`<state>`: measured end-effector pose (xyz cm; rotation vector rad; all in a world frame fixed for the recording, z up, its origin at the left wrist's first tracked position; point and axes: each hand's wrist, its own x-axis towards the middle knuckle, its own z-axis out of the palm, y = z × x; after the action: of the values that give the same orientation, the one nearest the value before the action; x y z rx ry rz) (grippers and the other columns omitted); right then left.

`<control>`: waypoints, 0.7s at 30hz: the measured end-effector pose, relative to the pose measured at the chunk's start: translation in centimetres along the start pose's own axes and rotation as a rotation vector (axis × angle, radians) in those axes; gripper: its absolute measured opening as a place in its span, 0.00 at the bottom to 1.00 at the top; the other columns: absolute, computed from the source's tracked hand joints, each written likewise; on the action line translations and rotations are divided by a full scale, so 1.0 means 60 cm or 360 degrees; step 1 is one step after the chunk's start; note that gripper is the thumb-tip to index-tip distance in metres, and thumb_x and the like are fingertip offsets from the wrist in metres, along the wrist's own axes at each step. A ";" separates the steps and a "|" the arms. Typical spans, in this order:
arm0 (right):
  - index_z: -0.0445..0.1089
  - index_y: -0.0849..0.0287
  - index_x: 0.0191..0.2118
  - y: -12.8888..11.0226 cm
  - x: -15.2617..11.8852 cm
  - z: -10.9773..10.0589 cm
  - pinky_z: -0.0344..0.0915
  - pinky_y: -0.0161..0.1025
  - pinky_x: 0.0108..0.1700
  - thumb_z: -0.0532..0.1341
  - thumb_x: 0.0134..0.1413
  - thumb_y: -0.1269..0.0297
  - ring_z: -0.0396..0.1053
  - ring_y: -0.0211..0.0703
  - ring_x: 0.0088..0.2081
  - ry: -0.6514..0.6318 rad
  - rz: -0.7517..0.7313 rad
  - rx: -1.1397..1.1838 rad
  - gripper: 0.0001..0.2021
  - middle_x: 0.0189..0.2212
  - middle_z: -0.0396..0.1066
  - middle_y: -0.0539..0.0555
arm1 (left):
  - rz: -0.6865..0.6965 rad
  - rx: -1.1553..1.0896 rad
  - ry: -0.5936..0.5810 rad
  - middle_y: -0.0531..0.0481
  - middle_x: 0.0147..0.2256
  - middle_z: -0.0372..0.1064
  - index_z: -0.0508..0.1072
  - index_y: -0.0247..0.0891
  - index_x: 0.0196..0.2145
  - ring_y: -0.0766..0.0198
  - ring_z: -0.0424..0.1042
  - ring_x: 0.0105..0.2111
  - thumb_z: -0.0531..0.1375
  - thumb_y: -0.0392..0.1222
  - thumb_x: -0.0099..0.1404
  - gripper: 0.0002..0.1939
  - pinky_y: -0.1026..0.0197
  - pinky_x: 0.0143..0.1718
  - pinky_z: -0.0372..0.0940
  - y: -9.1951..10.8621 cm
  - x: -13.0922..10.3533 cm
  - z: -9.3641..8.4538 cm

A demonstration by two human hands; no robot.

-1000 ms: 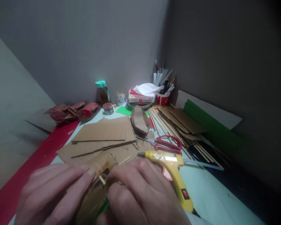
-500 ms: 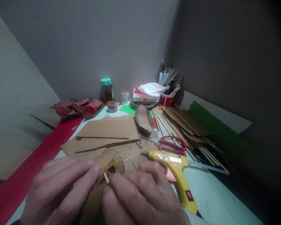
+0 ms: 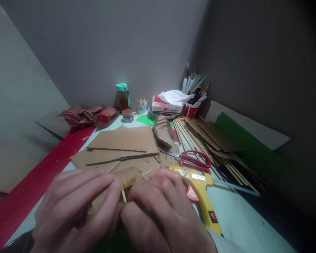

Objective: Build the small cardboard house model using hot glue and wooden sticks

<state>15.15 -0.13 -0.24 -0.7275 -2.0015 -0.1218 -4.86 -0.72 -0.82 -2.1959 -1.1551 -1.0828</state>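
Note:
Low in front of me, a curved brown cardboard piece [image 3: 127, 174] is held between both hands. My left hand [image 3: 79, 207] is closed on its left side, thumb and fingertips pressing the top. My right hand [image 3: 160, 207] is closed at its right side, with the fingertips bent in beside an opening. In that opening a short wooden stick [image 3: 124, 196] shows, close to the right fingertips. A thin pointed stick [image 3: 147, 173] juts out past the cardboard's far edge. The lower part of the piece is hidden by my hands.
Right of my hands lies a yellow glue gun [image 3: 206, 200], with red-handled scissors [image 3: 195, 160] behind it. Flat cardboard sheets [image 3: 118, 140], a boat-shaped corrugated piece [image 3: 164, 131] and wooden sticks [image 3: 189, 137] lie beyond. A bottle [image 3: 123, 98] and tissue pack [image 3: 167, 105] stand by the wall.
The right hand has shifted slightly up and over more of the cardboard, now covering the glue gun's nozzle area. The view has moved a little, and the cardboard piece sits slightly further right.

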 end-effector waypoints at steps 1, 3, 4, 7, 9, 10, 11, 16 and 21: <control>0.77 0.50 0.40 0.002 0.002 0.000 0.72 0.43 0.47 0.61 0.70 0.68 0.72 0.42 0.36 -0.0014 0.0007 0.0013 0.08 0.33 0.77 0.50 | -0.0012 -0.0004 0.0009 0.48 0.39 0.83 0.85 0.59 0.45 0.38 0.80 0.46 0.71 0.51 0.55 0.18 0.39 0.41 0.80 0.000 -0.002 -0.003; 0.77 0.48 0.41 0.004 0.005 0.002 0.72 0.44 0.48 0.62 0.70 0.62 0.72 0.44 0.36 -0.0024 0.0030 0.0029 0.06 0.32 0.76 0.50 | -0.0041 -0.0015 0.0028 0.49 0.37 0.83 0.85 0.58 0.44 0.39 0.81 0.45 0.70 0.49 0.58 0.15 0.39 0.42 0.79 0.000 -0.006 -0.009; 0.76 0.48 0.42 0.004 0.005 0.003 0.72 0.44 0.48 0.61 0.71 0.61 0.72 0.44 0.36 -0.0010 0.0050 0.0043 0.06 0.32 0.75 0.50 | -0.0062 -0.0021 0.0040 0.49 0.37 0.83 0.85 0.58 0.44 0.41 0.81 0.44 0.69 0.47 0.61 0.13 0.40 0.43 0.78 0.000 -0.006 -0.012; 0.74 0.51 0.42 -0.001 -0.001 0.013 0.71 0.44 0.51 0.58 0.72 0.66 0.70 0.42 0.33 0.0179 0.0151 0.0141 0.08 0.30 0.74 0.48 | -0.0163 -0.0033 0.0079 0.51 0.35 0.83 0.84 0.58 0.40 0.49 0.81 0.39 0.64 0.39 0.69 0.11 0.42 0.46 0.75 0.009 -0.001 -0.011; 0.73 0.54 0.40 -0.006 -0.007 0.020 0.69 0.44 0.53 0.55 0.72 0.71 0.68 0.40 0.32 0.0344 0.0202 0.0213 0.10 0.29 0.73 0.48 | -0.0232 -0.0042 0.0158 0.51 0.33 0.83 0.83 0.56 0.37 0.53 0.81 0.36 0.63 0.37 0.72 0.13 0.43 0.46 0.73 0.018 0.005 -0.006; 0.72 0.55 0.39 -0.008 -0.009 0.023 0.68 0.43 0.54 0.55 0.72 0.72 0.67 0.39 0.31 0.0391 0.0204 0.0236 0.10 0.29 0.73 0.47 | -0.0246 -0.0043 0.0217 0.51 0.32 0.83 0.83 0.55 0.35 0.53 0.81 0.36 0.62 0.36 0.73 0.14 0.43 0.45 0.72 0.021 0.007 -0.003; 0.71 0.55 0.38 -0.009 -0.011 0.026 0.68 0.43 0.54 0.56 0.71 0.73 0.66 0.39 0.31 0.0408 0.0204 0.0246 0.10 0.30 0.74 0.47 | -0.0244 -0.0041 0.0273 0.51 0.31 0.82 0.82 0.55 0.35 0.53 0.81 0.35 0.62 0.36 0.73 0.14 0.43 0.45 0.72 0.024 0.007 -0.001; 0.68 0.54 0.34 -0.008 -0.008 0.032 0.70 0.44 0.54 0.55 0.69 0.73 0.67 0.40 0.29 0.0439 0.0176 0.0188 0.11 0.27 0.72 0.46 | -0.0143 -0.0036 0.0191 0.53 0.35 0.84 0.83 0.62 0.41 0.45 0.82 0.39 0.64 0.40 0.66 0.13 0.38 0.45 0.75 0.017 -0.006 -0.003; 0.69 0.55 0.36 -0.006 -0.003 0.006 0.69 0.44 0.56 0.55 0.69 0.74 0.67 0.39 0.31 0.0211 0.0091 0.0149 0.10 0.31 0.74 0.46 | -0.0087 0.0000 -0.0017 0.49 0.39 0.83 0.84 0.63 0.44 0.35 0.81 0.47 0.69 0.50 0.53 0.19 0.36 0.41 0.78 0.013 -0.012 -0.001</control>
<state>14.73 -0.36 -0.50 -0.6981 -1.8458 -0.0409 -4.50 -1.52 -1.34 -2.1844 -1.2262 -1.0941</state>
